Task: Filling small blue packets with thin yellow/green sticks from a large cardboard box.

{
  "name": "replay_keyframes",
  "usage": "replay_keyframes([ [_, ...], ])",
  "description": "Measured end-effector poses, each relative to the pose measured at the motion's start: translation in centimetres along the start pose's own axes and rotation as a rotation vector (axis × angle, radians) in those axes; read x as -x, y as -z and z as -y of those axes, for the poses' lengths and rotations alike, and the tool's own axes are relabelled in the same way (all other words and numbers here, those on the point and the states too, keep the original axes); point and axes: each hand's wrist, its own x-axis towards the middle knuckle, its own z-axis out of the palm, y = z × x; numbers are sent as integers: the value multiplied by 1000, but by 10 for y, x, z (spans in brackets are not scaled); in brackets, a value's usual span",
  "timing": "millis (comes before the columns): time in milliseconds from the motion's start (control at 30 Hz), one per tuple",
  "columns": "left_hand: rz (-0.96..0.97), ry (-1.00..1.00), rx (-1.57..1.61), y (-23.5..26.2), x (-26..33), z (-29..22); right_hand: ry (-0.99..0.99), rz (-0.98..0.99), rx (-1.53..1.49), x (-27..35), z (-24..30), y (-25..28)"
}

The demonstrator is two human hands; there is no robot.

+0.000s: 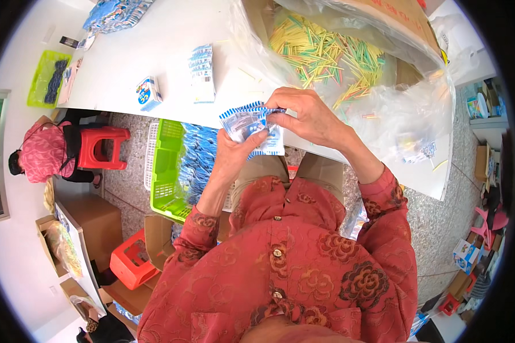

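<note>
Small blue-and-white striped plastic packets [243, 121] are held in front of me at the table's near edge. My left hand [233, 150] is closed on them from below, with the thumb pressed across the front. The fingers of my right hand [312, 117] pinch the upper right corner of the packets, where a narrow dark blue-and-white piece shows. Whether that piece is part of a packet or separate, I cannot tell. Beyond my hands on the white table [171, 54] lie a strip of similar packets [202, 74] and a small blue-and-white box [149, 93].
A plastic-lined carton [406, 23] spills thin yellow, green and red sticks [320, 51] at the far right. Left of my lap stands a green basket [165, 143] of blue packets [197, 160]. Farther left, a person in pink [46, 146] sits near a red stool [104, 148].
</note>
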Motion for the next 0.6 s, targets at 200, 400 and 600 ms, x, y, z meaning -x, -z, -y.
replay_keyframes([
  [200,-61,-53,29,-1,0,4,-124,-1,-182,1,9,3],
  [400,-138,-85,64,-1,-2,6,17,-252,27,4,26,1],
  [600,-133,-37,66,-1,-5,8,249,-249,293,9,26,3],
])
